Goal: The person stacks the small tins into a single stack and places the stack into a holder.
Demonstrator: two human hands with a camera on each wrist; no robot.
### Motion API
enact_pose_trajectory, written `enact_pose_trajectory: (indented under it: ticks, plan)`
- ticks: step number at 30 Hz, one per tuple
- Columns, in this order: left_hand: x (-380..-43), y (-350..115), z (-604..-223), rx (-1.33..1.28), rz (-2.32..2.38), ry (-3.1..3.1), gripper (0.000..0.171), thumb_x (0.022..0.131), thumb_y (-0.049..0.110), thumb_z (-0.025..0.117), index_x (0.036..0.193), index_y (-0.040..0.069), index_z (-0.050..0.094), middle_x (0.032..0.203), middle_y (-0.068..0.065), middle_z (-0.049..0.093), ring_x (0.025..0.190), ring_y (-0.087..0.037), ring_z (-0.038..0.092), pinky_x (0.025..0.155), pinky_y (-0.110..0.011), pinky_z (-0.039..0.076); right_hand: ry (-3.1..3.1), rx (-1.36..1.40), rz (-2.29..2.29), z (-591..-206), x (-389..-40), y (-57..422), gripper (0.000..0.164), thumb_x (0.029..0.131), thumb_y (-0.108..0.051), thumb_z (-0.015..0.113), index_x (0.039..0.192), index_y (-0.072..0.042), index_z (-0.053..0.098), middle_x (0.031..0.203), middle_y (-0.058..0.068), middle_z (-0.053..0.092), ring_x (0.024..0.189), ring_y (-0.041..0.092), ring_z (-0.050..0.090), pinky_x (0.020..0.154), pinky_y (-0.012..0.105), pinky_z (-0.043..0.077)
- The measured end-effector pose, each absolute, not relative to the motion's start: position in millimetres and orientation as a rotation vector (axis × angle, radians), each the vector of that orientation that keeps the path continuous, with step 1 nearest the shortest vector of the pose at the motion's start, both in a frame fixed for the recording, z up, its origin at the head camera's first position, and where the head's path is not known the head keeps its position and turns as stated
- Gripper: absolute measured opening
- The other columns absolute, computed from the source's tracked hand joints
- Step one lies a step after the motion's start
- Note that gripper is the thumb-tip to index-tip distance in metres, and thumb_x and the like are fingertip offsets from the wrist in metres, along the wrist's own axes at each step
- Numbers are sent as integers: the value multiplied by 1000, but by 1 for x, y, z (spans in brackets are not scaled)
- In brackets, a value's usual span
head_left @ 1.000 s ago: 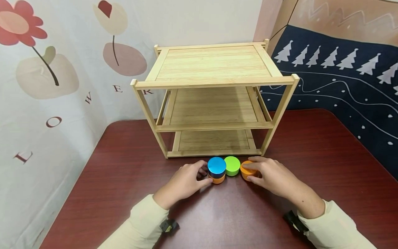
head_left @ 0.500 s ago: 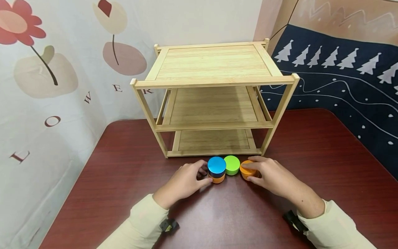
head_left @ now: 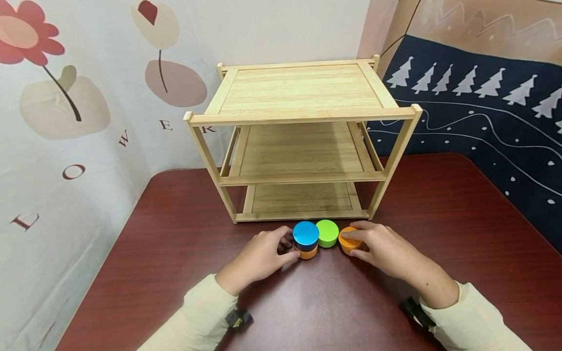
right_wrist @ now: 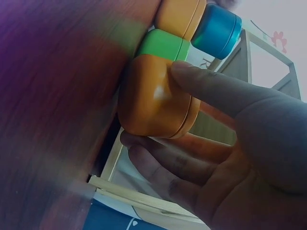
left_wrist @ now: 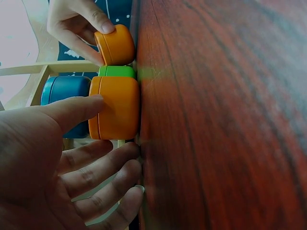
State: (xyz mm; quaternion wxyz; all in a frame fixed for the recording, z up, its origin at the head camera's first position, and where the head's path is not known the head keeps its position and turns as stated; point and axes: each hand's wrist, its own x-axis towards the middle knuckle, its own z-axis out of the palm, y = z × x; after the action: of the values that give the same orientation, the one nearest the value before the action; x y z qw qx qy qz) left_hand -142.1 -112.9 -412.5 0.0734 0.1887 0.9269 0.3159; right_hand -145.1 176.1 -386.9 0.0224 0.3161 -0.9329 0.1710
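Beside the stack of two small round tins, my left hand (head_left: pixel 262 255) lays its thumb on the lower orange tin (left_wrist: pixel 117 108), index finger partly hidden behind. Its other fingers are loosely bent next to the tin. A blue tin (head_left: pixel 306 235) stands on top of that orange one. Just right of the stack, a green tin (head_left: pixel 327 233) sits on the table. My right hand (head_left: pixel 386 247) holds a second orange tin (right_wrist: pixel 156 98) between thumb and fingers, with one finger across its lid. In the left wrist view this tin looks slightly tilted, close against the tabletop.
A light wooden rack (head_left: pixel 303 118) with three shelf boards stands right behind the tins. Its bottom front rail (head_left: pixel 303 215) runs just beyond them. The dark red table (head_left: pixel 145 287) reaches to printed wall cloths at left, back and right.
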Motion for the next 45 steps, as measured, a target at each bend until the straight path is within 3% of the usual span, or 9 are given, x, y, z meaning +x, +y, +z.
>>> enact_pose_trajectory:
  ticks: [19, 45]
  plan:
    - [-141, -113, -413, 573, 992, 2778, 28, 90, 30, 74, 111, 14, 66, 95, 2, 74, 89, -11, 70, 81, -32, 56, -2822, 1003, 499, -383, -143, 177, 33, 79, -12, 84, 110, -12, 75, 116, 15, 69, 91, 22, 72, 73, 34, 59]
    - [-142, -114, -413, 582, 1004, 2804, 19, 89, 26, 76, 97, 12, 66, 88, 3, 72, 84, -9, 68, 77, -28, 55, -2688, 1016, 513, -369, -137, 176, 37, 77, -12, 86, 112, -13, 75, 120, 10, 68, 86, 18, 73, 71, 32, 60]
